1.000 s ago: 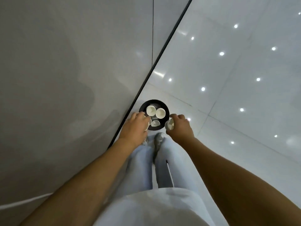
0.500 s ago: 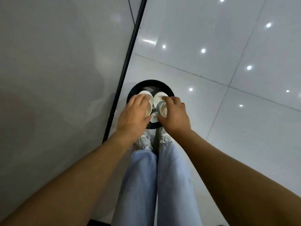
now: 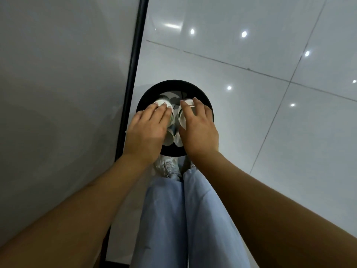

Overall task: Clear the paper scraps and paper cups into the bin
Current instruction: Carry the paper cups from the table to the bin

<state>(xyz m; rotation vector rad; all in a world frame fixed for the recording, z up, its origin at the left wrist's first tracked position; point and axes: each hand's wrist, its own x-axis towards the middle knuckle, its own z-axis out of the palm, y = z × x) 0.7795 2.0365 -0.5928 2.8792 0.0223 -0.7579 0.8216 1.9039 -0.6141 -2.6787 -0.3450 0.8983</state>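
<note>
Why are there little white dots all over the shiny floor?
In the head view, the dots are lamps mirrored in the glossy floor tiles; the wide lens bends the black strip and stretches the arms; both hands and the bin look fairly sharp.

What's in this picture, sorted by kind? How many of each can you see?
Bin: 1
Paper cups showing in the bin: 4, with more perhaps hidden under the hands
Hands: 2
Shoes: 1 plainly seen
Total: 8
</note>
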